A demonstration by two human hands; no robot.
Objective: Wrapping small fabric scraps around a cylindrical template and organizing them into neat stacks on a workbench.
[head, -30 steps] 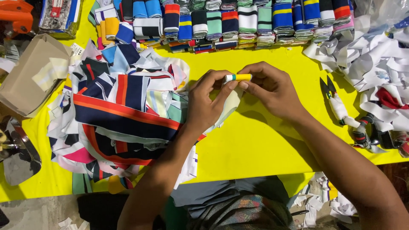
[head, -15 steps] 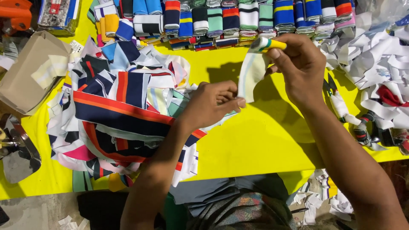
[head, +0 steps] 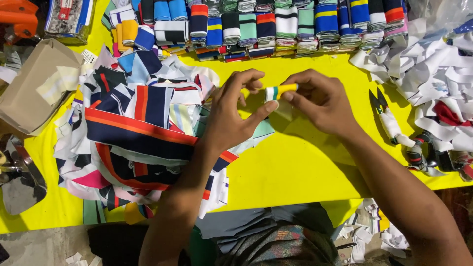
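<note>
Both hands meet over the yellow table (head: 305, 162). My right hand (head: 320, 101) pinches a small folded strip of knit fabric (head: 280, 91), banded green, white and yellow. My left hand (head: 234, 116) touches the strip's left end with thumb and fingertips, and a pale tail of the strip hangs below it. Just left of my left hand lies a loose pile of striped fabric pieces (head: 143, 133) in navy, orange, white and pink.
A row of folded striped strips (head: 266, 27) lines the far edge. White fabric scraps (head: 433, 64) heap at the right, with small thread snips (head: 387, 116) beside them. A cardboard box (head: 34, 88) sits at the left, an orange tool (head: 17, 17) in the far corner.
My right hand had lifted the strip up and right, letting it hang. It has come back down to the middle, and my left hand has risen to meet the strip again.
</note>
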